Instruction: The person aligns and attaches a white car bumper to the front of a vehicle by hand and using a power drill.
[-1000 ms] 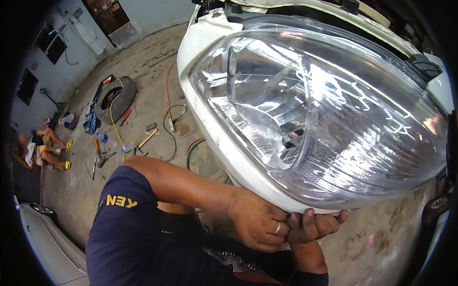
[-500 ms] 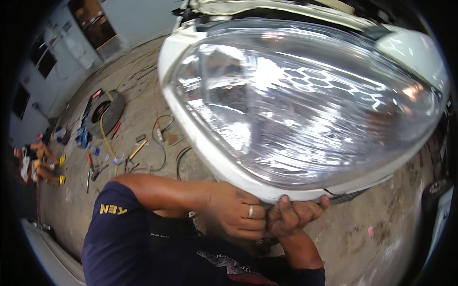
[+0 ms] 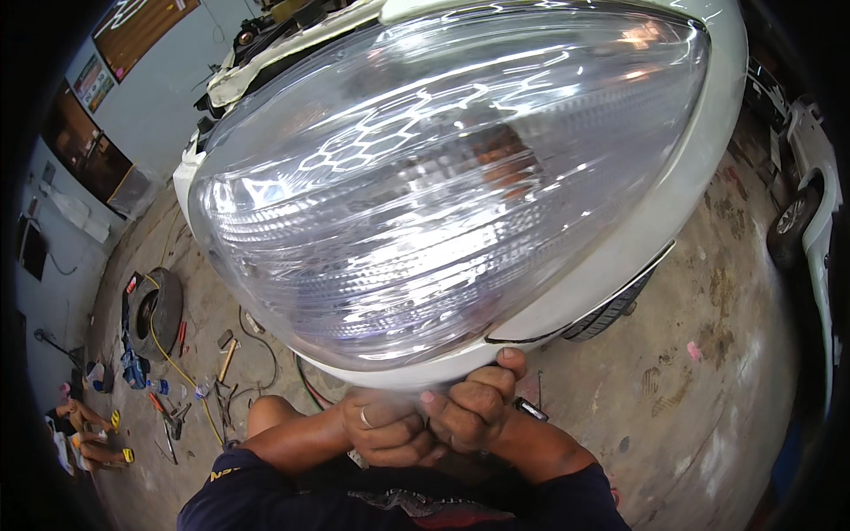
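Observation:
A large clear headlight (image 3: 425, 257) with a ribbed, shiny inside fills the upper middle. White body panel (image 3: 660, 208) curves round its right side and lower edge. Just under that panel my two hands are side by side, touching or nearly so. My left hand (image 3: 390, 429), with a ring on one finger, is closed with its fingers curled. My right hand (image 3: 478, 403) is closed too, its upper fingers against the panel's lower edge. Whatever lies between the fingers is hidden.
On the left of the concrete floor lie a tire (image 3: 158, 310), a yellow hose (image 3: 181, 372), a hammer (image 3: 227, 361) and several other tools. A person (image 3: 84, 429) sits at the far left. At the right stands a white car (image 3: 823, 203). Below the panel shows a dark tire (image 3: 611, 310).
The view has swung, so the headlight and my hands appear further left. My left forearm shows lower in the picture. Both hands stay closed together under the panel.

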Available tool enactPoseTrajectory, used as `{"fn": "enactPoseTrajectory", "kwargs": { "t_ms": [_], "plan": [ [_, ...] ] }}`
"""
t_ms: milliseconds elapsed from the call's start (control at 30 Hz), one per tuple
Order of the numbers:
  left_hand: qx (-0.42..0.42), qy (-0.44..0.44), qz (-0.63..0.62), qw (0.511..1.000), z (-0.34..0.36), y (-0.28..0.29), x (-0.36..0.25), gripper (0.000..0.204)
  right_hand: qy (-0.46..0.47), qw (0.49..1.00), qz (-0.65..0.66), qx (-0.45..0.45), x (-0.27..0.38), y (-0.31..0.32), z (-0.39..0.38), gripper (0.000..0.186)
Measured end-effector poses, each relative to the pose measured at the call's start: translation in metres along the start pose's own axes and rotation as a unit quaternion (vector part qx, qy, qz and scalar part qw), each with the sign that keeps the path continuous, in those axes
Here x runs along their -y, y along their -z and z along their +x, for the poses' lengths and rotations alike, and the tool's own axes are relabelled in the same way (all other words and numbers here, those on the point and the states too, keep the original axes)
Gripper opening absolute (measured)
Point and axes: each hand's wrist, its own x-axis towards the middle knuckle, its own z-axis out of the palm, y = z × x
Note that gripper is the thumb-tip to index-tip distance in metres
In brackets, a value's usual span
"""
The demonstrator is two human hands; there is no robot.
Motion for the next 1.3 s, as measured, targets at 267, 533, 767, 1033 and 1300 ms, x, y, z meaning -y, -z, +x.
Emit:
{"fn": "enactPoseTrajectory", "kwargs": {
  "t_ms": [267, 533, 767, 1033, 1300],
  "plan": [
    [-0.01, 0.03, 0.022, 0.999, 0.01, -0.001, -0.003, 0.015, 0.049, 0.99, 0.112, 0.069, -0.025, 0.03, 0.028, 0.025],
    [-0.013, 0.122, 0.095, 0.988, 0.029, -0.021, -0.018, 0.015, 0.05, 0.981, 0.18, 0.056, -0.031, 0.027, 0.041, 0.029],
    [0.021, 0.128, 0.12, 0.984, 0.018, -0.037, -0.026, 0.016, 0.066, 0.961, 0.261, 0.066, -0.039, 0.025, 0.042, 0.03],
    [0.021, 0.115, 0.125, 0.985, 0.018, -0.033, -0.034, 0.023, -0.206, 0.973, 0.088, 0.051, -0.034, 0.084, 0.036, 0.014],
    [-0.008, 0.137, 0.149, 0.979, 0.035, -0.036, -0.034, 0.024, -0.412, 0.892, 0.021, 0.185, -0.027, 0.087, 0.057, 0.042]
  ]
}}
